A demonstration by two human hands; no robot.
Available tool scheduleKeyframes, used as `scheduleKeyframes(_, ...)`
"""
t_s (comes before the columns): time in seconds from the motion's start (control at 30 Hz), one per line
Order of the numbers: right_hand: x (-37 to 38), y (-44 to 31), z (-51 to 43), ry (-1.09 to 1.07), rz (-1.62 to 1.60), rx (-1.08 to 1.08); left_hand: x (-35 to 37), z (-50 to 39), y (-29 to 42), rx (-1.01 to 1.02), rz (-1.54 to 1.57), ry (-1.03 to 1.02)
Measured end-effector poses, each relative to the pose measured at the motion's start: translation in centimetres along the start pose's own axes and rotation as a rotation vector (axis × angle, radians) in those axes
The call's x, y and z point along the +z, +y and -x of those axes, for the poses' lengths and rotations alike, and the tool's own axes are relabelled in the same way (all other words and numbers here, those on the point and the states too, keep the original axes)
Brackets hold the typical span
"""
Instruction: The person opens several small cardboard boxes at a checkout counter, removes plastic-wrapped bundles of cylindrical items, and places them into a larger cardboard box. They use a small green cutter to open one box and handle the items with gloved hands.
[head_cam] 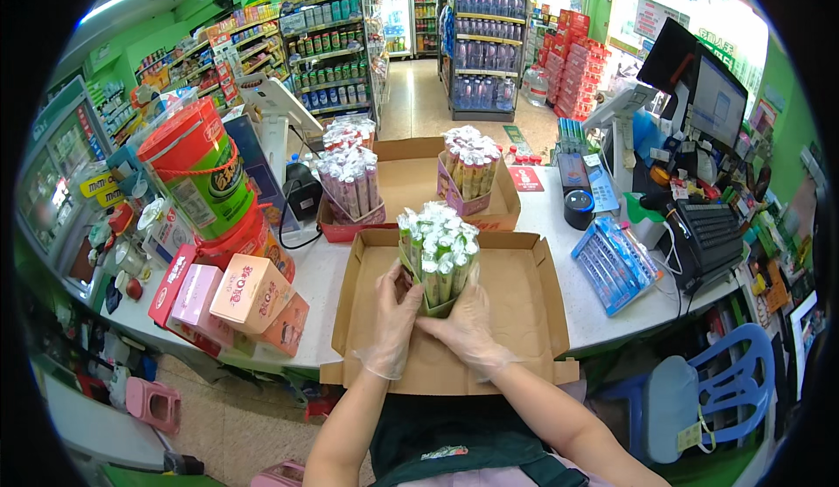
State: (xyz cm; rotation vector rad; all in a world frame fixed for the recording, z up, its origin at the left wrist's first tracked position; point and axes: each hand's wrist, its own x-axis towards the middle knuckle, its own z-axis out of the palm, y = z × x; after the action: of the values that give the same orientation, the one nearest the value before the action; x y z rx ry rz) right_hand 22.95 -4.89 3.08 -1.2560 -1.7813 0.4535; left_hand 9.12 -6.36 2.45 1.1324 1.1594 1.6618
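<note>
Both my hands wear clear plastic gloves. Between them is a green box of wrapped sticks [440, 257], upright above a shallow open cardboard tray [518, 290]. My left hand [393, 310] holds the box's left side, and my right hand [468, 320] holds its right side and lower front. Behind, a second cardboard box [409, 159] contains a pink box of yellow-wrapped sticks [468, 172] at its right. Purple-wrapped sticks [354, 185] stand in another box at the left, with red-wrapped sticks [347, 134] behind them.
Left on the counter [314, 329] stand a tall red-lidded tub [203, 172] and several small candy boxes [252, 293]. At right are a blue Mentos pack [616, 265], a round black device [579, 208], a keyboard [711, 234] and a monitor [718, 97]. A blue plastic chair [675, 402] is lower right.
</note>
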Motion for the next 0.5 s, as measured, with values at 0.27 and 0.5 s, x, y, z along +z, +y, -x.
scheduleKeyframes(0.27, 1.1, 0.0, -2.0, 0.11, -0.64, 0.159, -1.6, -0.9, -1.7, 0.035, -0.065, 0.022)
scheduleKeyframes(0.5, -1.7, -0.2, -3.6, 0.046, -0.918, 0.421, -0.3, -0.4, 0.7, 0.152, -0.107, 0.01)
